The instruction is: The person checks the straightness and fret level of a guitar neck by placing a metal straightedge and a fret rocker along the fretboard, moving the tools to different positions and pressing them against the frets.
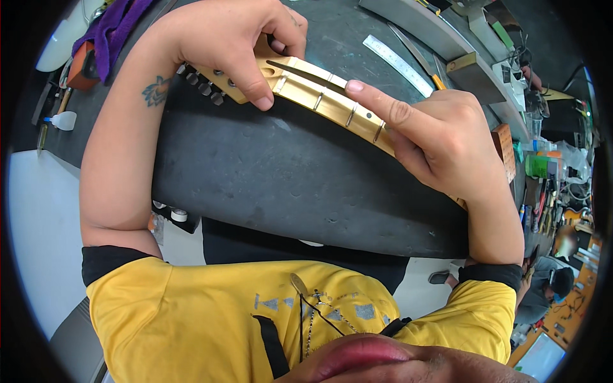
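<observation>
My left hand (262, 60) grips a light wooden guitar neck (300, 88) at its headstock (223, 83), with metal tuners (204, 86) showing below the wrist. The neck lies diagonally over a dark padded work surface (294, 166). A long, thin dark strip (306, 71) runs along the upper part of the neck; I cannot make out what it is. My right hand (440, 140) wraps its lower fingers around the neck farther right, its index finger stretched out with the tip on the neck at that strip's end.
A steel ruler (396, 64) and an orange-handled tool (437, 81) lie beyond the neck, near a grey rail (415, 25). A purple cloth (112, 35) and small bottle (64, 120) sit at left. Tool clutter (543, 204) lines the right, where another person (543, 293) works.
</observation>
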A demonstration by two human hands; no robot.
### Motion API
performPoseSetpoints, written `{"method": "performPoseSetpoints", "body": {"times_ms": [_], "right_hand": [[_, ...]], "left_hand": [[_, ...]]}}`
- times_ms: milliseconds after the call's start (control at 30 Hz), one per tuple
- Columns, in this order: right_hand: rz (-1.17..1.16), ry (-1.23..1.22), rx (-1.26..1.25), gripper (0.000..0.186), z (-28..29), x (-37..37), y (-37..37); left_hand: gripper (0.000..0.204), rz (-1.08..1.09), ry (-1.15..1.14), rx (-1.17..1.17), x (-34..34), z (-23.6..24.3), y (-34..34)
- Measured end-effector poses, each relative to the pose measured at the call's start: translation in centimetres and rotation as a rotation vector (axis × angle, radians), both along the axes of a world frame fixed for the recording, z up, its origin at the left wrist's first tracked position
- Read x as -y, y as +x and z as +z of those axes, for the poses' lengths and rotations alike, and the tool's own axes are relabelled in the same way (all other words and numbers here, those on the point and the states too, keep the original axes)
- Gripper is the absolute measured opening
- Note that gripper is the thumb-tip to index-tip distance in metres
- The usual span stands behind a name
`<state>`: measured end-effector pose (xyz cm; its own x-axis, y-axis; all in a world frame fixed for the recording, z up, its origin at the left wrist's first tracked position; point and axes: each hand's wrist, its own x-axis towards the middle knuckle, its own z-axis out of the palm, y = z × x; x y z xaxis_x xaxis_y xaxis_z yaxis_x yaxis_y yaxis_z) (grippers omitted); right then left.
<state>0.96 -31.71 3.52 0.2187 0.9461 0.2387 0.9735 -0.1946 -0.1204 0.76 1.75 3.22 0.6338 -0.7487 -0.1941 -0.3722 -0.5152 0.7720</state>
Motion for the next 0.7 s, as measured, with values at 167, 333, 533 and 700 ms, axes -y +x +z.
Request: {"method": "performPoseSetpoints", "body": {"times_ms": [167, 333, 533, 700], "right_hand": [[0.012, -0.002, -0.017, 0.079, -0.4, 0.0, -0.1], [0.001, -0.021, -0.024, 0.081, -0.2, 0.1, -0.2], [-0.008, -0.060, -0.001, 0.084, 0.0, -0.2, -0.6], [-0.032, -0.060, -0.004, 0.083, -0.5, -0.7, -0.8]], "left_hand": [[0.042, 0.013, -0.042, 0.070, 0.1, -0.1, -0.5], [0.042, 0.007, 0.003, 0.015, 0.0, 0.4, -0.2], [0.041, 0.027, -0.010, -0.109, 0.0, -0.3, 0.6], [0.039, -0.009, 0.006, 0.065, 0.2, -0.2, -0.3]]}}
